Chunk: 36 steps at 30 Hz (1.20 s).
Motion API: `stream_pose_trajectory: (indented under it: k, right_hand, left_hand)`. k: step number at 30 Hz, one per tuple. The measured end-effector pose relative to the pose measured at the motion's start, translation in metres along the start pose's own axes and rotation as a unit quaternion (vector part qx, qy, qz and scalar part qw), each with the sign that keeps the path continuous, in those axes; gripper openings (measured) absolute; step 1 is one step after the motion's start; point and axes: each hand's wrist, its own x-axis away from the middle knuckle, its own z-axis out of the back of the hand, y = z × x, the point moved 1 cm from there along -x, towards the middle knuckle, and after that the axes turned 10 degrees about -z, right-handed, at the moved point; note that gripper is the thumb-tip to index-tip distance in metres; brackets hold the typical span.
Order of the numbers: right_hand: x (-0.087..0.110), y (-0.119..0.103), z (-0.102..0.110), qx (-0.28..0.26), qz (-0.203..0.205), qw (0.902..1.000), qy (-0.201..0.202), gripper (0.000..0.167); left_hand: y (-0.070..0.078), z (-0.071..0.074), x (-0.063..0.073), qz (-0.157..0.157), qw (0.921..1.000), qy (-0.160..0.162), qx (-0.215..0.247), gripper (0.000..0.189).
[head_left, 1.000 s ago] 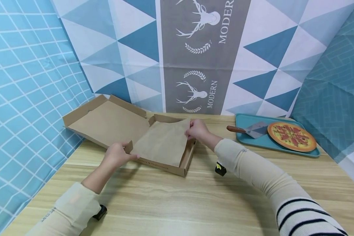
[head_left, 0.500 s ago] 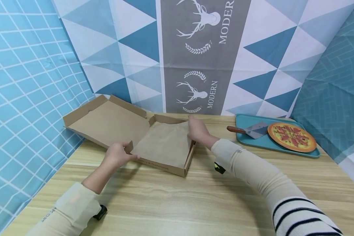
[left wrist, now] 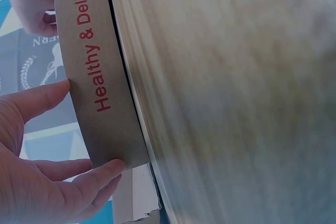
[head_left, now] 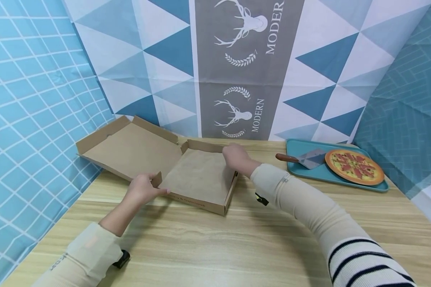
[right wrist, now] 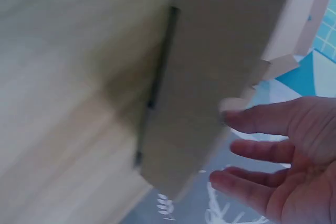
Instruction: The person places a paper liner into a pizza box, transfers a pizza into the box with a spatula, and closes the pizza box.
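Beyond the left hand [head_left: 141, 189], we have the lid [head_left: 136, 151] folded open. That hand grips the near-left corner of the cardboard box [head_left: 197, 200], which sits between both hands. Brown paper [head_left: 197, 175] lies inside. Right hand [head_left: 235, 156] is at the box's right edge, fingers loose, slightly spread; we can't tell if it touches the paper. Right of it: teal tray [head_left: 296, 149] bearing spatula [head_left: 310, 158], pizza [head_left: 354, 167].

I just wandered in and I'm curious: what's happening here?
A person's left-hand grip holds the near-left corner of an open cardboard box. Brown paper lies inside it, and the right-hand grip is at the box's right side. A pizza and spatula rest on a tray to the right.
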Motion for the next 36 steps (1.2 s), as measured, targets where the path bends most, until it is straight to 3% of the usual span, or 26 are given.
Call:
stream_pose_trajectory:
  k: [4, 8, 13, 16, 36]
  right_hand:
    - [-0.003, -0.007, 0.014, 0.018, 0.032, 0.9977, -0.057, 0.021]
    - [-0.008, -0.014, 0.016, 0.023, 0.079, 0.9878, -0.132, 0.013]
    - [-0.009, -0.020, -0.002, 0.002, 0.116, 0.9664, -0.230, 0.068]
    - [-0.005, -0.021, -0.011, -0.008, 0.111, 0.9580, -0.265, 0.086]
    - [0.009, -0.027, -0.017, 0.032, 0.108, 0.9603, -0.255, 0.082]
  left_hand:
    - [-0.001, 0.000, 0.001, 0.001, 1.0000, 0.000, -0.004, 0.077]
    - [-0.002, -0.001, 0.000, 0.002, 1.0000, 0.003, -0.006, 0.075]
    - [-0.001, -0.001, 0.000, 0.004, 0.9999, 0.000, -0.009, 0.075]
    - [0.000, -0.001, 0.000, 0.005, 0.9999, -0.002, -0.013, 0.077]
    - [-0.002, -0.001, 0.001, 0.005, 0.9999, 0.002, -0.009, 0.078]
